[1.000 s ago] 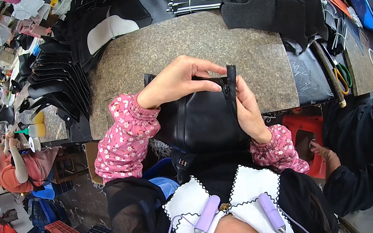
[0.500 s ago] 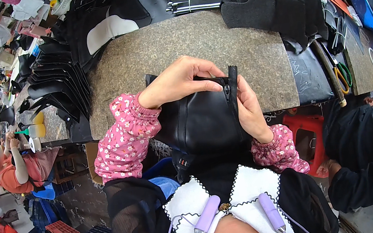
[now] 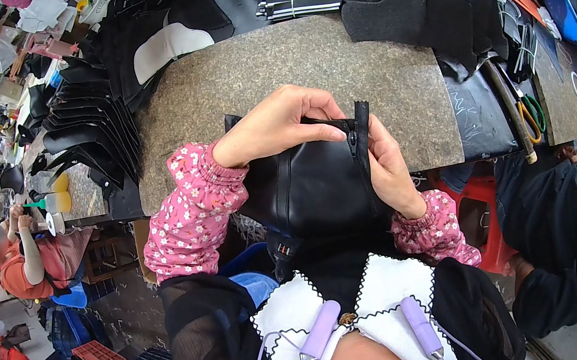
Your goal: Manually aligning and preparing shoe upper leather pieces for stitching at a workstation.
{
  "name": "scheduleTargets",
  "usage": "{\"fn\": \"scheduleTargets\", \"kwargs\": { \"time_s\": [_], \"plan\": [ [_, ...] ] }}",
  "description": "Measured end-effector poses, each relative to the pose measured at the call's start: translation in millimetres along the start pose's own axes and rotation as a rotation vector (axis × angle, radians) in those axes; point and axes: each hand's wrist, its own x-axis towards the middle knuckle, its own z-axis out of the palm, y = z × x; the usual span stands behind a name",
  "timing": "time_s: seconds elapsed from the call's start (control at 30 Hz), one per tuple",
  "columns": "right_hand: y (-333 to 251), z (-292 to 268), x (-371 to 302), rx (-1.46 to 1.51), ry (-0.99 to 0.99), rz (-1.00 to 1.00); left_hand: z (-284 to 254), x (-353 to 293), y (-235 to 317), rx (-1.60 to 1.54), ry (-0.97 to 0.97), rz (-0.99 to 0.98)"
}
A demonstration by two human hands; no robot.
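Note:
A shiny black leather piece (image 3: 324, 189) with seams and a zipper hangs over the front edge of the worktable (image 3: 262, 70), close to my body. My left hand (image 3: 283, 126) reaches over its top from the left, thumb and fingers pinched on the upper edge beside the zipper. The black zipper (image 3: 361, 137) stands along the right side, its end sticking up above the leather and its slider near the top. My right hand (image 3: 390, 167) grips that side, fingers partly hidden behind the zipper and leather.
Stacked black leather pieces (image 3: 84, 122) stand at the left. Grey felt pieces (image 3: 419, 2) and bundled strips (image 3: 298, 0) lie at the back. Scissors (image 3: 531, 118) rest at the right beside a stick. A co-worker's dark sleeve (image 3: 571, 224) is close on my right, by a red stool (image 3: 490, 222).
My hands keep nearly the same grip on the leather piece. My right hand and the zipper have shifted very slightly to the right. The co-worker at the right has moved a little.

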Motion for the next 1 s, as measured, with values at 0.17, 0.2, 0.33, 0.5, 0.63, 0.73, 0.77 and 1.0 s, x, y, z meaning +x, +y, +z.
{"fn": "scheduleTargets", "kwargs": {
  "time_s": [0.17,0.2,0.33,0.5,0.63,0.73,0.77,1.0],
  "plan": [
    [2,-4,0,-0.027,-0.026,-0.018,3,0,-1,0.03,0.037,0.086],
    [2,-5,0,-0.026,-0.024,-0.018,3,0,-2,0.043,0.045,0.115],
    [-2,-3,0,-0.024,-0.023,0.006,2,1,0,0.097,0.041,0.118],
    [-4,-7,0,0.039,-0.048,0.061,4,2,1,0.038,0.024,0.03],
    [-2,-9,0,0.021,-0.039,0.065,4,3,2,0.034,0.029,0.044],
    [-4,-9,0,0.003,-0.042,0.067,4,3,3,0.084,-0.008,0.037],
    [-5,-9,-1,-0.023,-0.051,0.064,4,3,2,0.074,-0.01,0.041],
    [-4,-11,0,-0.009,-0.071,0.034,4,4,2,0.054,-0.011,0.016]
  ]
}}
